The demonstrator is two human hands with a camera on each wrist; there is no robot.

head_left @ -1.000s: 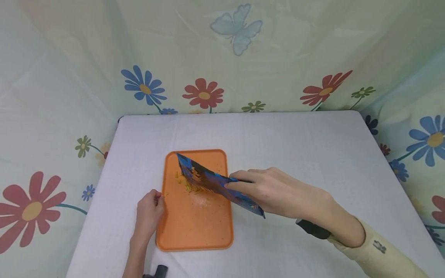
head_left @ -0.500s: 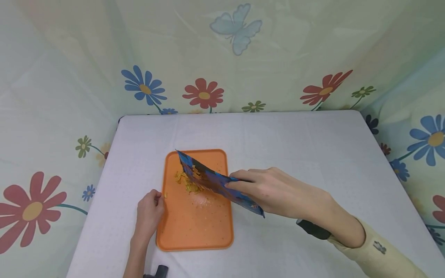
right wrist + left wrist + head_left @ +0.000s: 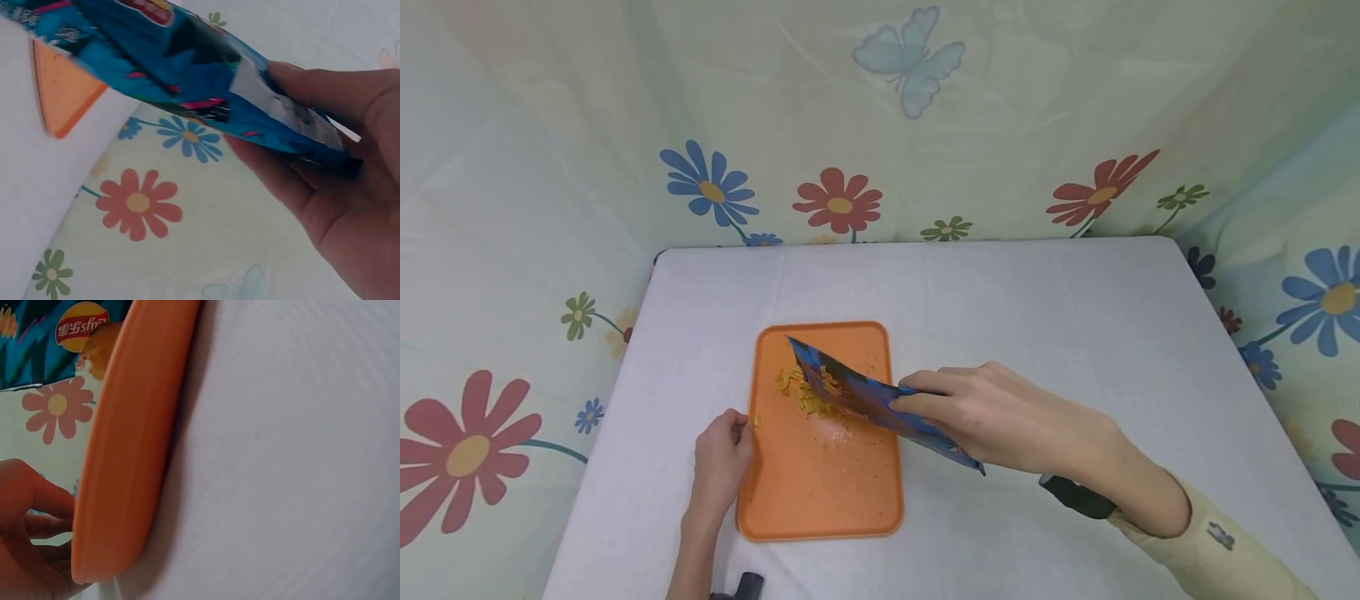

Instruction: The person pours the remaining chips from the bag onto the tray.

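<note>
tipping the blue chip bag (image 3: 880,400) pinched in your right hand (image 3: 1000,417), you've got a small pile of chips (image 3: 805,392) out on the orange tray (image 3: 820,492), its edge gripped by your left hand (image 3: 718,462), and judging by the tilt there's likely more to pour.

Head view — high, facing forward and down over the whole table (image 3: 1037,317). Left wrist view — very near, low at table level beside the orange tray (image 3: 125,456) rim. Right wrist view — close under the blue bag (image 3: 187,69), looking upward. All three share tray and bag.
</note>
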